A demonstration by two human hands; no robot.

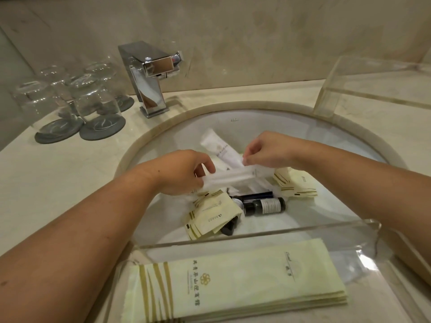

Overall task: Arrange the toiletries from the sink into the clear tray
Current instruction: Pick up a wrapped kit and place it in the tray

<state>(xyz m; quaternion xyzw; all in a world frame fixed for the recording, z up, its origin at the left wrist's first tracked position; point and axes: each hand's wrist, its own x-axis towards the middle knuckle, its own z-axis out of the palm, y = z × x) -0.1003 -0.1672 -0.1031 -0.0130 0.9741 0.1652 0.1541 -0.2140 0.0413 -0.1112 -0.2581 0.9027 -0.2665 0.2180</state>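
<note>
Both my hands reach into the white sink (326,145). My left hand (184,171) grips one end of a long white packet (233,177); my right hand (265,152) pinches its other end. A white tube (219,148) lies behind the packet. Below lie pale yellow sachets (212,215), more sachets (296,183) at the right, and two dark small bottles (265,205). The clear tray (291,228) sits at the sink's near edge, holding a stack of long yellow packets (233,280).
A chrome faucet (151,78) stands behind the sink. Several upturned glasses (70,96) rest on grey coasters at the left. A second clear tray (373,87) sits on the counter at the back right.
</note>
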